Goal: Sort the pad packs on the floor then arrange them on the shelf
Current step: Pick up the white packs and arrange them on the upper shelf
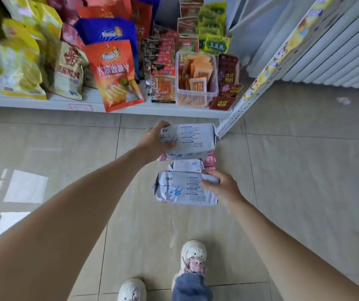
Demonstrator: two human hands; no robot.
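Blue-grey pad packs — three, left hand [154, 139] gripping one [192, 137], right hand [222, 187] gripping another [180, 190], third [187, 165] between.

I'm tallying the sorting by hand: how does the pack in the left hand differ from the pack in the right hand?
The far pack sits nearer the shelf, above pink packs; the near pack is closer to the shoes. The left hand grips the far pack's left end; the right hand grips the near pack's right end. Both are pale blue with blue print, lying sideways.
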